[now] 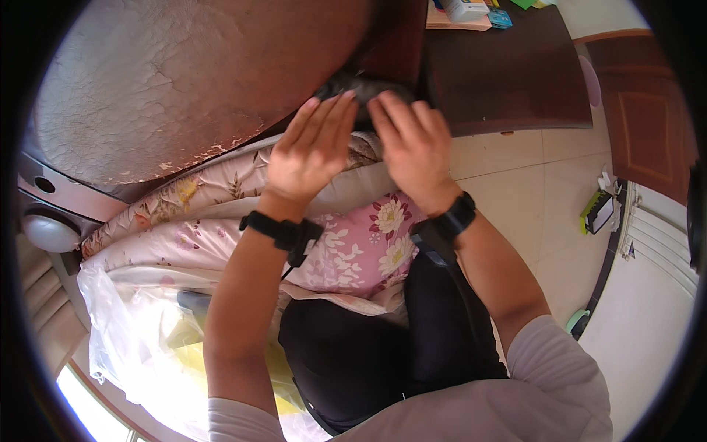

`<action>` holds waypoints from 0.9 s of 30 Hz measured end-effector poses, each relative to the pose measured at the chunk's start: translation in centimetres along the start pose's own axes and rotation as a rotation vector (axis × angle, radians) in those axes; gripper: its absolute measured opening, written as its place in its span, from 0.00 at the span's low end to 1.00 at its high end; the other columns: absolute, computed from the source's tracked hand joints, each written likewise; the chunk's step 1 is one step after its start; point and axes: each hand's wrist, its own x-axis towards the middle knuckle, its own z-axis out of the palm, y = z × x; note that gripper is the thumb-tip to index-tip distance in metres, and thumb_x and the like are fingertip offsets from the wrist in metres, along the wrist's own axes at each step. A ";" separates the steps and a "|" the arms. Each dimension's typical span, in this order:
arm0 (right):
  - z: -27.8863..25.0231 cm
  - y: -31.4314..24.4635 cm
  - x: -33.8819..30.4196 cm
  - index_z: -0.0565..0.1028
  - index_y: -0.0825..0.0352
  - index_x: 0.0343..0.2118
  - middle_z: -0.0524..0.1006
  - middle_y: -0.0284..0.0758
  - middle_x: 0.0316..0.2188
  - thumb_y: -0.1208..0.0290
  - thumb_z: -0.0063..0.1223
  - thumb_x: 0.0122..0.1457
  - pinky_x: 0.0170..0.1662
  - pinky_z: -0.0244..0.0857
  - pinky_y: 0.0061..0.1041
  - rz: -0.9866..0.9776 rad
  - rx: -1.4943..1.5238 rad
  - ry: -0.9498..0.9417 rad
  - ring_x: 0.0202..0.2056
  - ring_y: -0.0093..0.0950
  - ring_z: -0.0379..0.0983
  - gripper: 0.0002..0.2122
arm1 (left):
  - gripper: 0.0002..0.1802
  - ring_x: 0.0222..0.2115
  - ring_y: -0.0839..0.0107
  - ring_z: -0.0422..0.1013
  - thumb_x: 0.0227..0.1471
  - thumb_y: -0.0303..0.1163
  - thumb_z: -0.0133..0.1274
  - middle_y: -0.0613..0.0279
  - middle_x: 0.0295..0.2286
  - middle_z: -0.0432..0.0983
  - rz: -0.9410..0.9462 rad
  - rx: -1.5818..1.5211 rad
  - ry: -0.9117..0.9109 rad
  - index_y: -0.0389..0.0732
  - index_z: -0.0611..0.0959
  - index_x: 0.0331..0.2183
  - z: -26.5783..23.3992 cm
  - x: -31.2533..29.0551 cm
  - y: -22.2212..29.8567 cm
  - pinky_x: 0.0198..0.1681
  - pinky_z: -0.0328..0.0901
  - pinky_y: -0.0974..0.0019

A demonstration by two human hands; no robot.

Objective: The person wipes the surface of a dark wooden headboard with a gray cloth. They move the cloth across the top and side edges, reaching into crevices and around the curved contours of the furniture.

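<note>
My left hand (313, 147) reaches forward with its fingers stretched out and its back upward. Beside it, my right hand (414, 144) also has its fingers extended and slightly apart, a little blurred by motion. The fingertips of both hands are at a dark, crumpled-looking black thing (366, 90), between the padded headboard and the dark wooden cabinet. Its kind is unclear, and my fingers cover part of it. Each wrist wears a black strap with a small device. Below my hands lies a pink flowered pillow (368, 243).
A cracked brown leather headboard (184, 81) fills the upper left. At the upper right stands a dark wooden cabinet (501, 74) with boxes and papers on top. Flowered bedding (177, 243) and a clear plastic bag (140, 331) lie at left. A green-black box (598, 212) sits near the radiator.
</note>
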 end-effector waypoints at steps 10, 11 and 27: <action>-1.2 -1.1 -0.3 0.86 0.61 0.44 0.82 0.25 0.47 0.68 0.57 0.55 0.44 0.70 0.29 -0.276 0.200 0.018 0.43 0.27 0.74 0.15 | 0.20 0.53 0.59 0.82 0.54 0.28 0.61 0.56 0.51 0.85 -0.131 -0.155 -0.189 0.36 0.88 0.50 -4.3 -4.7 -1.0 0.56 0.77 0.57; -2.4 0.2 0.4 0.87 0.59 0.43 0.83 0.24 0.49 0.68 0.58 0.54 0.41 0.69 0.29 -0.234 0.155 0.121 0.43 0.26 0.74 0.14 | 0.17 0.53 0.58 0.82 0.56 0.25 0.58 0.55 0.49 0.86 -0.118 -0.143 -0.088 0.36 0.89 0.48 -4.7 -3.0 -0.7 0.56 0.77 0.56; 0.3 3.5 3.8 0.85 0.56 0.49 0.78 0.27 0.50 0.70 0.58 0.54 0.48 0.73 0.32 -0.198 0.013 0.217 0.46 0.33 0.74 0.18 | 0.17 0.54 0.65 0.81 0.56 0.27 0.57 0.60 0.54 0.84 -0.097 -0.036 0.028 0.38 0.89 0.47 0.1 0.9 2.1 0.55 0.78 0.63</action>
